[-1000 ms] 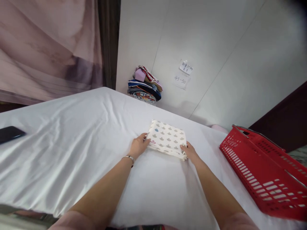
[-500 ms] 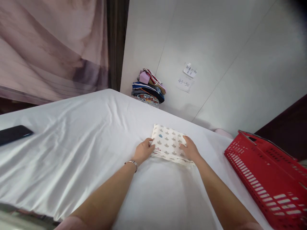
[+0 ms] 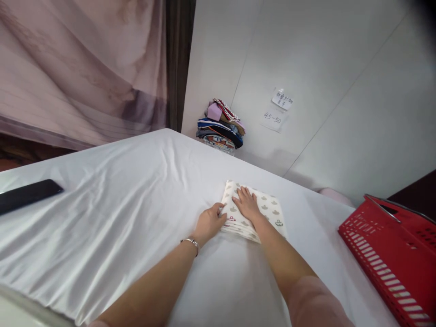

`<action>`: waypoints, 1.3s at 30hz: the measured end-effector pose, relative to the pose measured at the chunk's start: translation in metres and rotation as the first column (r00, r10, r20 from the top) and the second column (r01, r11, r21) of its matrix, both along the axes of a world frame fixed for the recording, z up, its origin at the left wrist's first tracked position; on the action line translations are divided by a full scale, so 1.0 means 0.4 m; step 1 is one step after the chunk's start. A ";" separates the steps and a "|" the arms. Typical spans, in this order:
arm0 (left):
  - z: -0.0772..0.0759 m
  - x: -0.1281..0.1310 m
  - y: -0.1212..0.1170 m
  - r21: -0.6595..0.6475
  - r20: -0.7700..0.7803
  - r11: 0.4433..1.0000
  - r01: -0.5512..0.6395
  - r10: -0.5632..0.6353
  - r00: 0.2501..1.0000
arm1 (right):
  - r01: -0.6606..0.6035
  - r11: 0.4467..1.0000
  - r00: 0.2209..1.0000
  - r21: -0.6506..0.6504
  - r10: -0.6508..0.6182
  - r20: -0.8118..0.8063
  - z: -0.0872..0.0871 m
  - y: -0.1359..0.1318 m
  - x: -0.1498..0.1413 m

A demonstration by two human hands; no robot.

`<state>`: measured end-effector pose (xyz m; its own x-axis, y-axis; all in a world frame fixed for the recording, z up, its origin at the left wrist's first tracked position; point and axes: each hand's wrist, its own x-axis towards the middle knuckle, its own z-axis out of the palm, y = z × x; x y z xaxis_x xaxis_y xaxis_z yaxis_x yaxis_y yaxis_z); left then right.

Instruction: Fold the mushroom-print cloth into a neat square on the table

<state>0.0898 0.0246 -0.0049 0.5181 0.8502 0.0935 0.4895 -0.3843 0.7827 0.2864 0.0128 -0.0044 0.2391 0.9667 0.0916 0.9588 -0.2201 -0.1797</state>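
The folded white patterned cloth point(image 3: 270, 208) lies on the white-sheeted counter point(image 3: 136, 200), its layers showing along the near edge. The right hand point(image 3: 248, 205) rests atop it, fingers spread; the left hand point(image 3: 208, 223) is at its left edge, though whether it pinches any fabric I cannot tell. A sideways push from the right palm could slide the top layer askew; pressure from the left could buckle that edge. Loose creases in the sheet further left could let it drag along too.
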 end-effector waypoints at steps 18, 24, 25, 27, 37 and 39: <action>0.006 -0.010 -0.008 -0.083 0.080 0.997 0.002 0.004 0.997 | 0.187 0.960 0.964 -0.210 -0.220 -0.148 0.088 0.022 0.233; -0.011 -0.008 0.001 -0.093 0.223 0.993 -0.067 0.087 0.971 | 0.473 0.853 0.840 -0.222 -0.513 -0.179 0.070 0.006 0.315; -0.016 -0.007 0.004 -0.092 0.238 0.993 -0.077 0.097 0.967 | 0.530 0.811 0.799 -0.247 -0.575 -0.176 0.069 -0.006 0.326; -0.026 -0.006 0.008 -0.092 0.254 0.993 -0.078 0.099 0.962 | 0.621 0.725 0.703 -0.299 -0.683 -0.197 0.070 -0.042 0.343; -0.017 -0.006 0.003 -0.037 0.176 0.999 -0.010 0.016 0.984 | 0.652 0.698 0.618 -0.296 -0.715 -0.327 0.094 -0.230 0.278; -0.011 -0.004 -0.007 -0.028 0.143 0.999 0.017 -0.013 0.990 | 0.613 0.732 0.631 -0.297 -0.680 -0.373 0.091 -0.260 0.244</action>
